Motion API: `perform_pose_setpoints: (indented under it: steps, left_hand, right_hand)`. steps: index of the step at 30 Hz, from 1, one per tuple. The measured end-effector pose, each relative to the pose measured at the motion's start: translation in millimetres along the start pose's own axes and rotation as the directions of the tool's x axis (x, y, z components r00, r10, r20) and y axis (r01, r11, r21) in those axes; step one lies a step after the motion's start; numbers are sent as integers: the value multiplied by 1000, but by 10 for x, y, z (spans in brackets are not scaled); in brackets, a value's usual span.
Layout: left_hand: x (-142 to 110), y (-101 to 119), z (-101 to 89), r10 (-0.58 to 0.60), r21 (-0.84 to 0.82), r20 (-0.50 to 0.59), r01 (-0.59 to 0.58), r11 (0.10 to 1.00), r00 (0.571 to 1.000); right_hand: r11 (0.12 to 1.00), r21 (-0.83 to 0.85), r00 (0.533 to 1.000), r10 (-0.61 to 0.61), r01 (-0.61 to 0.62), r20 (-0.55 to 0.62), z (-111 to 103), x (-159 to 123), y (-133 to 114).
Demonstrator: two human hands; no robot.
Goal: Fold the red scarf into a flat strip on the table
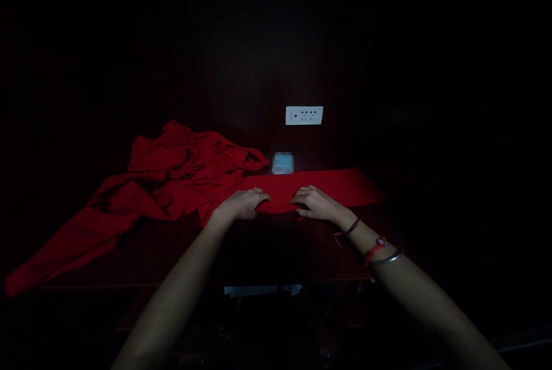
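Note:
A large red cloth (282,189), perhaps a garment, lies on a dark table. Its right part is spread flat, while the left part is a crumpled heap with a long, narrow, sleeve-like piece trailing to the table's front left. My left hand (244,203), with a ring on one finger, has its fingers closed at the near edge of the flat part. A short way to the right, my right hand (317,203) pinches the same edge, fingers on top and thumb towards me. The underside of the cloth is hidden.
A small pale box-like thing (283,164), its top blurred, stands just behind the flat cloth. On the dark wall above is a white socket plate (304,115). The table's front edge (194,285) runs below my hands, with pale, unclear things under it. The surroundings are very dark.

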State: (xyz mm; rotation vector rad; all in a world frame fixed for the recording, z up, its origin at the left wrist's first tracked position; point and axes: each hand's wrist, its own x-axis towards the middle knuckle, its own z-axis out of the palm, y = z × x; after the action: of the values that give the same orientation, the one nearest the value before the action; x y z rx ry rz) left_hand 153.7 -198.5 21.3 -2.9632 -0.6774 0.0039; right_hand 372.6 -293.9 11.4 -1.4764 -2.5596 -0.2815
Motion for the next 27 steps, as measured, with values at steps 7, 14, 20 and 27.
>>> perform_pose_setpoints:
  steps: [7,14,20,27]
  left_hand:
    - [55,91,9,-32,72,-62,37,997,998]
    - [109,128,-16,-31,92,-149,45,995,988]
    - [123,121,-25,-36,42,-207,46,998,978]
    - [50,216,-58,-289,126,-54,293,948,956]
  right_hand:
    - [989,-144,998,30,-37,-54,3,49,-82]
    - [992,-102,992,61,-72,-107,22,42,-52]
    - [981,-148,990,117,-127,-72,1,63,-44]
    - [968,-177,982,159,-175,-105,39,24,19]
